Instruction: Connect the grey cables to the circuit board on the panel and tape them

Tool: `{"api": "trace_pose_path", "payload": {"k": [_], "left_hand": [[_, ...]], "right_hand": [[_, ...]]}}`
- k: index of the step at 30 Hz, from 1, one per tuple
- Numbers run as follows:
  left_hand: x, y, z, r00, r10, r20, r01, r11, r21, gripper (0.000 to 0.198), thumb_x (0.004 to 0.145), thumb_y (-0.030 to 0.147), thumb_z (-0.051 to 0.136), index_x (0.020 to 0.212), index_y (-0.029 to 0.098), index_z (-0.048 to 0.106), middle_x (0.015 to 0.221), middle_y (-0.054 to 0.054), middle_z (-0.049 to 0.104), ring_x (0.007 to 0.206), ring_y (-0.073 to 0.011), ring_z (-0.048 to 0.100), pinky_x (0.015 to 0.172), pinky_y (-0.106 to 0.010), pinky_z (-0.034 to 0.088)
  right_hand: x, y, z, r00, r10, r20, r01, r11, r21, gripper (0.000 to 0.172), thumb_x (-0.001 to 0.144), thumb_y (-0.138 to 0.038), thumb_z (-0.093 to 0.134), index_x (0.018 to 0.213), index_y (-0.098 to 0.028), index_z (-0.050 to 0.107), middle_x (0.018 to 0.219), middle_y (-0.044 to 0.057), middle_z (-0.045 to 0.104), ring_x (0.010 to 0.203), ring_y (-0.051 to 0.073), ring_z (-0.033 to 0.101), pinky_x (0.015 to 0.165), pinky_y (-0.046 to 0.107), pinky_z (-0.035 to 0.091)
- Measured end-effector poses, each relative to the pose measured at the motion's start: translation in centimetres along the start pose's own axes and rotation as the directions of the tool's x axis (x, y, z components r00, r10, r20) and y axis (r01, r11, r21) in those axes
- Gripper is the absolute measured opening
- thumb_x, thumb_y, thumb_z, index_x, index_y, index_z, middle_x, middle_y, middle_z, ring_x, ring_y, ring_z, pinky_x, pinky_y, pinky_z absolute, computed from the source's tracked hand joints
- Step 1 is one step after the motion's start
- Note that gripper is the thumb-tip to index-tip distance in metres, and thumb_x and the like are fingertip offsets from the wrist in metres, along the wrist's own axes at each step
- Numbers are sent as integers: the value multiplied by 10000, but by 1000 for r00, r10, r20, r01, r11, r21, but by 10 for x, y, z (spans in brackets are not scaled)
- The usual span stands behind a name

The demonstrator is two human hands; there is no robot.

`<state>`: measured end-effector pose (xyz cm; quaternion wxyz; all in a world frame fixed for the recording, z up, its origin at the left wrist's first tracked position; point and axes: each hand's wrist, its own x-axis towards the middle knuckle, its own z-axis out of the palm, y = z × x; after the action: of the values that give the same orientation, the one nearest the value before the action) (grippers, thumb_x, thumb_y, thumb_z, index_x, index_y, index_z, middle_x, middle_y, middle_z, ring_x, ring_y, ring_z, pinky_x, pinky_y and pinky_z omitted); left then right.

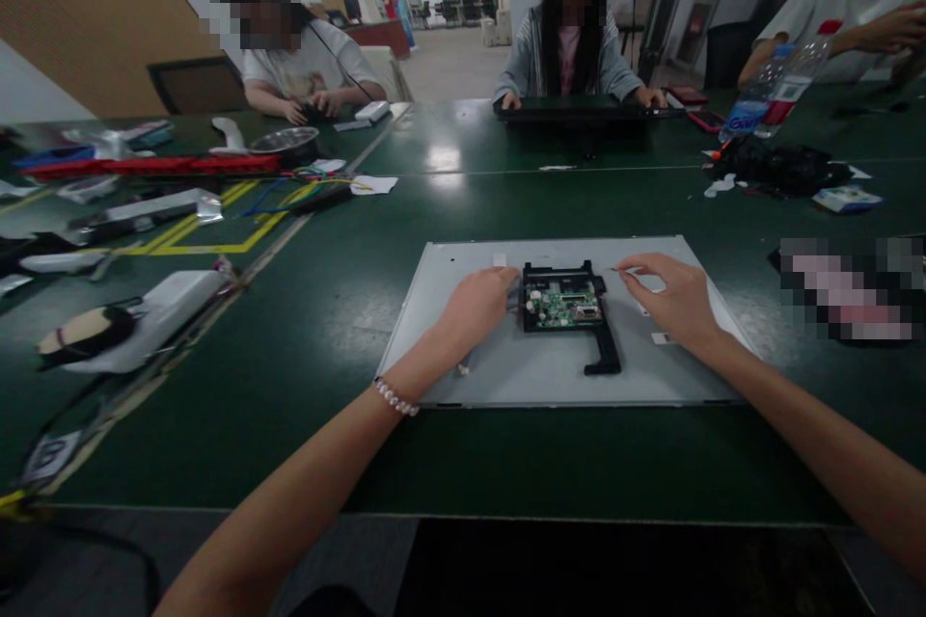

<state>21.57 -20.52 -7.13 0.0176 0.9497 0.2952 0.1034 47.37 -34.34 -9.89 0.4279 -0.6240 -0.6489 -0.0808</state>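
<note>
A flat grey-white panel (550, 376) lies on the green table in front of me. On it sits a black plastic bracket (606, 347) with a green circuit board (560, 310) inside. My left hand (481, 301) is at the bracket's left side, fingers closed together; what they grip is hidden. Over the panel's right part, my right hand (672, 294) has thumb and index finger drawn together near the bracket's upper right corner. Something thin and tiny shows at those fingertips, too small to name. A short cable end (463, 368) pokes out below my left wrist.
Left lie a white device (174, 304), a red strip (151, 167) and loose wires. A phone-like object (850, 294), black plastic bag (781, 164) and bottles (796, 82) are at right. Across the table, one person holds a dark panel (579, 111); two others sit either side.
</note>
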Motion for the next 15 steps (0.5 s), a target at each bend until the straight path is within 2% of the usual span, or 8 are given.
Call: {"api": "trace_pose_path", "payload": {"k": [4,7,11,15], "left_hand": [[2,-12,5,993,20,-112,-33,993,-114,377,800,62,449,1099,143,663,991,-106,731,860,-206,688,805,-344,536],[3,-22,8,986,30,-163,-62,979,-194,366,769,72,484,1063,161,682,1004,-91,738,856,-195,694,822,-348,546],[5,-30,11,989,34,-143,-81,940,-331,319,766,82,500,981,174,717,1067,-85,732,915,-172,698,807,-300,565],[6,-36,14,994,20,-110,-70,882,-467,283,808,95,499,950,172,731,1076,-77,731,959,-154,698,794,-271,583]], "right_hand": [[16,1,3,997,-32,71,32,999,2,167,887,-235,550,958,-238,701,951,38,736,867,225,683,806,386,511],[33,-1,12,990,-54,131,52,998,22,186,892,-229,538,969,-236,706,971,47,728,897,238,670,829,403,498],[47,1,32,979,-82,187,77,996,34,192,887,-211,533,968,-213,708,1003,71,718,949,254,655,862,410,485],[48,8,50,968,-65,241,63,998,16,187,882,-202,535,963,-192,704,998,87,715,957,256,653,864,405,487]]}}
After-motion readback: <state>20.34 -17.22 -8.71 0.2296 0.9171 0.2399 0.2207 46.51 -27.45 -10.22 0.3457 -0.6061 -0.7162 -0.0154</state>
